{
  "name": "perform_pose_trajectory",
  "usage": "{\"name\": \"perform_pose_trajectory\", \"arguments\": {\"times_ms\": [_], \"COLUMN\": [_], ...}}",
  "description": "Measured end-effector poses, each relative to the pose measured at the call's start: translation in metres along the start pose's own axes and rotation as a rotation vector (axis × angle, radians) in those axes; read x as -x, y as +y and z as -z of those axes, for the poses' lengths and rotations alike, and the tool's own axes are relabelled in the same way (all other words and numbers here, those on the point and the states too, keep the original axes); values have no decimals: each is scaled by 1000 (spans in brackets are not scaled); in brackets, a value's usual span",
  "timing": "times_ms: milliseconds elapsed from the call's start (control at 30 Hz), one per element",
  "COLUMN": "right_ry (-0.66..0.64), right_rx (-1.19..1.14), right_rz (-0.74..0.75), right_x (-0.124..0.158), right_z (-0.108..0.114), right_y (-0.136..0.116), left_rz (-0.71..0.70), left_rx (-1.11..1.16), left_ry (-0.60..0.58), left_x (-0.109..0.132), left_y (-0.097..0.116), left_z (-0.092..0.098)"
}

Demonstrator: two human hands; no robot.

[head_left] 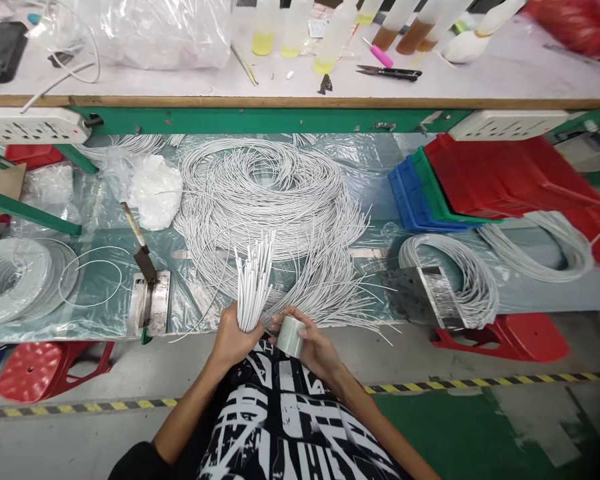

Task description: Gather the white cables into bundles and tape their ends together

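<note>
My left hand (234,340) is wrapped round a bundle of white wires (253,283), whose cut ends point up and away from me. Just to its right, my right hand (317,347) holds a pale roll of tape (291,336) between thumb and fingers, close against the base of the bundle. Both hands are at the table's front edge, above my patterned black and white clothing. Beyond them lies a large heap of coiled white wires (260,207), with loose ends fanned out toward the right.
A metal fixture with an upright handle (150,300) stands left; a metal block (443,297) and wire coil (485,287) lie right. Stacked red bins (520,177) are behind. A shelf (180,87) with bottles crosses the back. Red stools (35,370) stand below.
</note>
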State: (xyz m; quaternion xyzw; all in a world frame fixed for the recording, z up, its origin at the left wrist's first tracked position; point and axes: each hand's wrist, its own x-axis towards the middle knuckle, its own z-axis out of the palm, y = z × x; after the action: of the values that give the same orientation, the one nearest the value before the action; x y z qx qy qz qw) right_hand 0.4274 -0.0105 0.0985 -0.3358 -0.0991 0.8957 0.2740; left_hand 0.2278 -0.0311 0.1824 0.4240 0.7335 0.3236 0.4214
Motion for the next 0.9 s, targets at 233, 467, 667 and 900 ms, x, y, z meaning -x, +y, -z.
{"name": "perform_pose_trajectory", "arguments": {"times_ms": [233, 467, 667, 900], "right_ry": [80, -57, 170, 398], "right_rx": [49, -130, -148, -113], "right_rz": [7, -29, 74, 292], "right_x": [-5, 6, 0, -7], "right_z": [3, 29, 59, 138], "right_y": [6, 9, 5, -9], "left_rz": [80, 190, 199, 111], "left_rx": [-9, -38, 129, 392], "left_ry": [13, 77, 8, 332], "left_x": [-4, -14, -25, -52], "left_y": [0, -2, -8, -36], "left_z": [-1, 8, 35, 107]}}
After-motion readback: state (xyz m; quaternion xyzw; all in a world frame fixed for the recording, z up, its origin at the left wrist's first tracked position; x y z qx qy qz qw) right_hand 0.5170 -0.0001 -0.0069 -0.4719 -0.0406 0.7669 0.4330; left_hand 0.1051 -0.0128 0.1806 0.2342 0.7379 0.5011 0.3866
